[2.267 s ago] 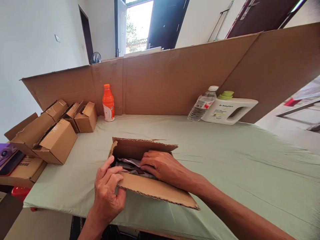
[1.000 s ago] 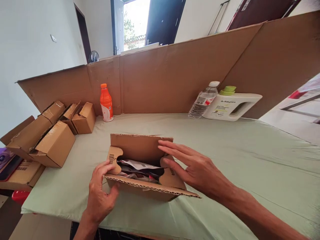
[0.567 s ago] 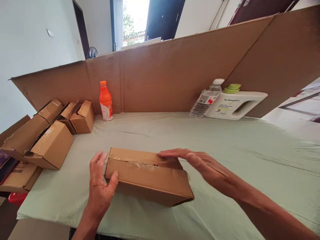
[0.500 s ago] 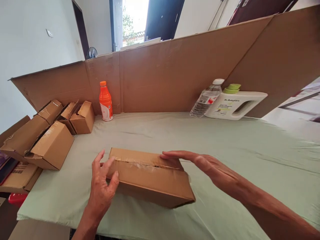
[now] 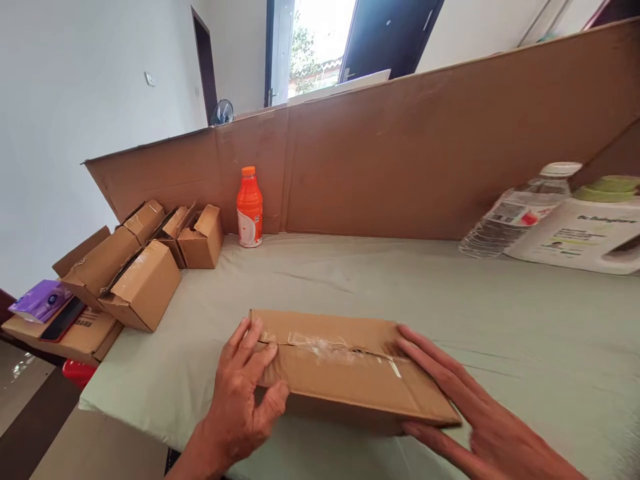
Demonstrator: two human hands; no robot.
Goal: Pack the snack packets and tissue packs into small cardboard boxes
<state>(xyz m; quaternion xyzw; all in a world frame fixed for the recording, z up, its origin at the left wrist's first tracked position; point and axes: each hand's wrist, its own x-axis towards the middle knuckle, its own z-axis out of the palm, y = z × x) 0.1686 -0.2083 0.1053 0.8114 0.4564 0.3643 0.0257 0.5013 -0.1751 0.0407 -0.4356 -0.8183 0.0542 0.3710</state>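
A closed brown cardboard box (image 5: 345, 370) with a taped top seam lies on the pale green cloth in front of me. My left hand (image 5: 250, 387) grips its left end, fingers over the top corner and thumb at the front edge. At the right end, my right hand (image 5: 450, 393) spans the box, with fingers along the top edge and the thumb low on the front side. The box's underside is hidden.
Several smaller cardboard boxes (image 5: 150, 283) cluster at the left, near a purple tissue pack (image 5: 41, 300) and a dark phone (image 5: 64, 319). An orange bottle (image 5: 249, 210) stands by the cardboard wall (image 5: 380, 160). A clear bottle (image 5: 515, 217) leans against a white jug (image 5: 585, 233) at right.
My right hand has come from lying flat over the top to grasping the box's right end. My left hand has closed onto the left end. The view has swung left.
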